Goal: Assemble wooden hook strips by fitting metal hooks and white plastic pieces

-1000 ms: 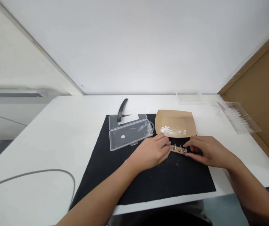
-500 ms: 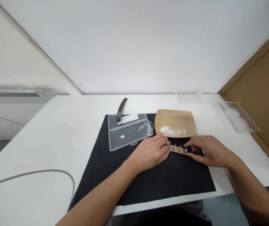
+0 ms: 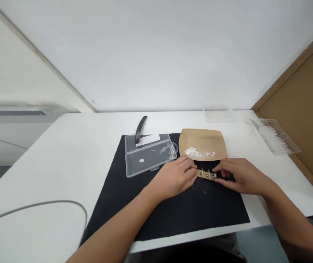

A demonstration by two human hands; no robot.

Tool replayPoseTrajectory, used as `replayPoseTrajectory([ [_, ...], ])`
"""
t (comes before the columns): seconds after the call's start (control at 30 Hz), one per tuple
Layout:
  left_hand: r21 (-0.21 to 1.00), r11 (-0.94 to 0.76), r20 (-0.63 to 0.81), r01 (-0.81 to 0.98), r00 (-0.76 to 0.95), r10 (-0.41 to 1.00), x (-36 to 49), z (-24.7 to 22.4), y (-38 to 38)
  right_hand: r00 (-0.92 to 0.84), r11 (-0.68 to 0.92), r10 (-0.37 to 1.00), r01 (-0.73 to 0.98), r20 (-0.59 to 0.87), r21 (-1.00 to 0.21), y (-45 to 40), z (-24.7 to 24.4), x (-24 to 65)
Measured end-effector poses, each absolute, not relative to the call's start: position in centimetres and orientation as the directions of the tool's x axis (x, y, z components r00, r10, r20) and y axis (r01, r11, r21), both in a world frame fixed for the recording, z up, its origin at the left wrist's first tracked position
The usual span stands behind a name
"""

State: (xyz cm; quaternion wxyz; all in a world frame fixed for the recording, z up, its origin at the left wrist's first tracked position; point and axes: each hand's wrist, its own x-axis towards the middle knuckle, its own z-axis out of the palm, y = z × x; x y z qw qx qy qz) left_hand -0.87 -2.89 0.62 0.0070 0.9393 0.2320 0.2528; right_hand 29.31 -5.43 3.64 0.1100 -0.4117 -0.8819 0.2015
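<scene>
A narrow tan strip (image 3: pixel 204 174) with small dark round pieces and clear upright tabs lies over the black mat (image 3: pixel 189 212). My left hand (image 3: pixel 177 176) is closed on the strip's left end, its fingers covering that part. At the right end, my right hand (image 3: pixel 238 176) pinches the strip between thumb and index finger. Just beyond the strip, a brown paper tray (image 3: pixel 203 137) holds small white pieces (image 3: pixel 193 152). Left of it, an open clear plastic case (image 3: pixel 148 160) has clear slivers at its right side and one white piece inside.
A black curved tool (image 3: pixel 140 129) rests by a white paper (image 3: pixel 148 140) at the case's back. A clear lid-like tray (image 3: pixel 218 115) stands at the table's rear. Clear tips in a case (image 3: pixel 277 137) lie right, near cardboard (image 3: pixel 299 98). A cable (image 3: pixel 49 201) curves at left.
The view has shifted very slightly. Both hands keep their places on the strip, with no other clear movement.
</scene>
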Motion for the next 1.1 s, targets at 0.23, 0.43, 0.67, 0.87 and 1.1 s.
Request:
replayPoseTrajectory([
  [0.23, 0.159, -0.885, 0.435, 0.437, 0.774, 0.460, -0.95, 0.57, -2.88, -0.633, 0.576, 0.774, 0.691, 0.018, -0.436, -5.44, 3.71, 28.94],
  [0.43, 0.154, -0.884, 0.420, 0.440, 0.781, 0.462, -0.94, 0.70, -2.90, -0.628, 0.581, 0.777, 0.693, 0.040, -0.428, -5.46, 3.64, 29.11],
  [0.67, 0.143, -0.879, 0.408, 0.454, 0.782, 0.471, -0.89, 0.66, -3.02, -0.633, 0.581, 0.774, 0.695, 0.024, -0.424, -5.43, 3.61, 29.04],
  [0.87, 0.140, -0.874, 0.404, 0.465, 0.779, 0.479, -0.88, 0.58, -3.11, -0.632, 0.584, 0.774, 0.696, 0.030, -0.418, -5.39, 3.58, 29.19],
  [1.1, 0.142, -0.873, 0.403, 0.466, 0.779, 0.481, -0.87, 0.46, -3.10, -0.628, 0.579, 0.778, 0.700, 0.026, -0.418, -5.45, 3.56, 29.16],
])
